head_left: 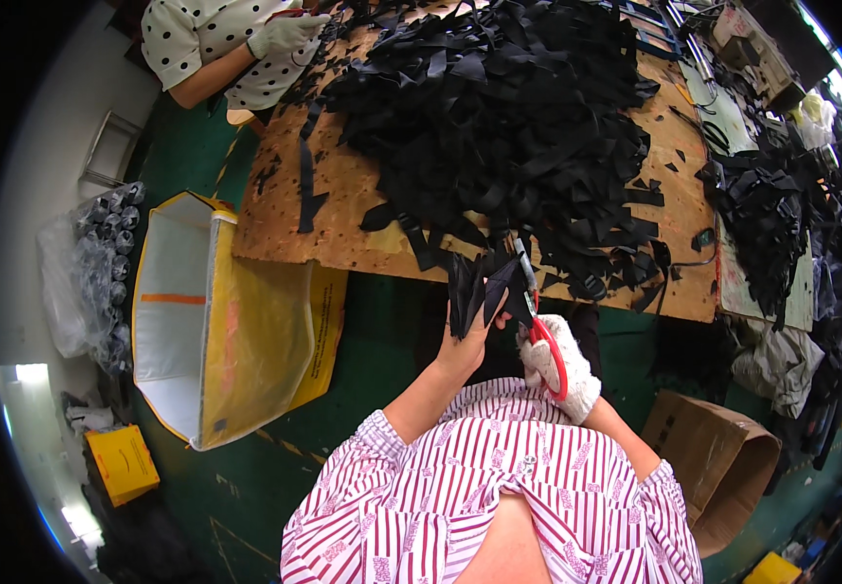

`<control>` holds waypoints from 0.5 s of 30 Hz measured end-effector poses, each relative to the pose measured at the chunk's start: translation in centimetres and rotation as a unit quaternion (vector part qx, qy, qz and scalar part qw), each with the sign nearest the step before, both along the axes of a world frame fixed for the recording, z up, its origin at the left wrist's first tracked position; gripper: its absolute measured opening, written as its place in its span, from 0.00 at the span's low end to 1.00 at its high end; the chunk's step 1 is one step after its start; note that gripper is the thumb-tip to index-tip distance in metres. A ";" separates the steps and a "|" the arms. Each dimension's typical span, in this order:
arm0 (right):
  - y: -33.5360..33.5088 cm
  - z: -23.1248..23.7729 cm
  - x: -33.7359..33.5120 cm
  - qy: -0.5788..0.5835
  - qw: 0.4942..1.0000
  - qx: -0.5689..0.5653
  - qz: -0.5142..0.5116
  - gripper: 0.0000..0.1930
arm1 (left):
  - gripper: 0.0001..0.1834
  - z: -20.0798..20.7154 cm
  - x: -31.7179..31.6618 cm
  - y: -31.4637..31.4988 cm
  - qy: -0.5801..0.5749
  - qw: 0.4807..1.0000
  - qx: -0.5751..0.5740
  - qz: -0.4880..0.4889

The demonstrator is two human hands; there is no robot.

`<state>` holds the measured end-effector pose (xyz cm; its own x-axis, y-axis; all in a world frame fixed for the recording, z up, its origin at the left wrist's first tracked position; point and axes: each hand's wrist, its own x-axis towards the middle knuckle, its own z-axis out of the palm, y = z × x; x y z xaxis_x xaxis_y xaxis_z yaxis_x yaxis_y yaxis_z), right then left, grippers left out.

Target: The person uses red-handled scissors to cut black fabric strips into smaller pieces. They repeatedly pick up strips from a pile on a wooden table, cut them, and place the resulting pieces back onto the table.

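My bare left hand [469, 341] is closed around a bunch of black fabric strips [465, 292] just off the table's near edge. In a white knitted glove, my right hand [562, 360] grips red-handled scissors [528, 268]. Their metal blades point away from me, beside the strips in my left hand and toward the pile. Whether the blades touch the fabric I cannot tell. A large heap of black webbing and fabric pieces [489, 117] covers much of the wooden table [285, 214] ahead.
Across the table at the far left, a person's gloved hand [285, 37] is over the work. A yellow, white-lined bin [260, 331] stands left. A cardboard box [708, 457] sits at the lower right. More black straps [771, 214] hang at the right.
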<state>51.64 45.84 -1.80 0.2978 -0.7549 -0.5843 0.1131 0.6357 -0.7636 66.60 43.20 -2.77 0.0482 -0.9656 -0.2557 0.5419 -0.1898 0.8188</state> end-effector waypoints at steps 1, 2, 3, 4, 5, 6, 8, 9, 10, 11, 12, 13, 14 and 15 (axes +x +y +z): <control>0.0 0.4 0.3 0.013 1.000 0.008 -0.019 0.09 | 0.03 -0.2 0.1 0.0 0.012 1.000 0.001 -0.004; 0.1 0.6 0.2 -0.005 1.000 -0.008 -0.027 0.10 | 0.03 -0.3 0.2 0.0 0.025 1.000 0.001 -0.009; 0.6 0.7 0.1 -0.022 0.999 -0.023 -0.034 0.11 | 0.04 -0.3 0.3 0.0 0.037 0.999 0.002 -0.014; 1.0 0.8 0.1 -0.040 0.998 -0.038 -0.042 0.13 | 0.04 -0.2 0.4 -0.2 0.038 0.999 -0.002 -0.016; 1.4 0.8 -0.1 -0.055 0.997 -0.042 -0.045 0.14 | 0.03 -0.1 0.5 -0.4 0.038 0.999 -0.004 -0.018; 1.8 0.7 -0.3 -0.069 0.995 -0.045 -0.049 0.15 | 0.03 0.1 0.5 -0.6 0.038 0.999 -0.007 -0.021; 2.0 0.9 -0.3 -0.089 0.993 -0.057 -0.057 0.16 | 0.03 0.7 0.3 -0.7 0.038 0.999 0.001 -0.008; 1.9 1.2 -0.1 -0.094 0.992 -0.064 -0.062 0.16 | 0.04 0.9 0.2 -0.7 0.038 0.999 0.005 -0.002; 1.9 1.4 0.0 -0.100 0.990 -0.072 -0.067 0.16 | 0.04 1.2 0.0 -0.7 0.040 0.999 0.013 0.009; 1.8 1.4 0.0 -0.127 0.987 -0.054 -0.088 0.16 | 0.04 1.4 0.0 -0.8 0.042 0.999 0.020 0.020; 1.8 1.2 -0.1 -0.154 0.981 -0.035 -0.109 0.17 | 0.05 1.5 -0.1 -0.8 0.044 0.998 0.028 0.031; 1.7 1.2 -0.2 -0.180 0.975 -0.017 -0.130 0.17 | 0.04 1.2 0.2 -0.8 0.040 0.999 0.008 0.013; 0.9 2.1 -0.8 -0.155 0.983 -0.080 -0.066 0.18 | 0.03 0.4 0.8 -0.7 0.035 0.999 -0.013 -0.004; -0.1 1.0 -0.9 -0.167 0.980 -0.007 -0.105 0.10 | 0.03 -0.3 1.1 -0.5 0.030 0.999 -0.033 -0.021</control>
<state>50.79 45.72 -0.76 0.3071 -0.8275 -0.4700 0.4857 0.5610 -0.6704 67.71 42.66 -3.07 -0.0067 -0.9812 -0.1928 0.5834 -0.1604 0.7962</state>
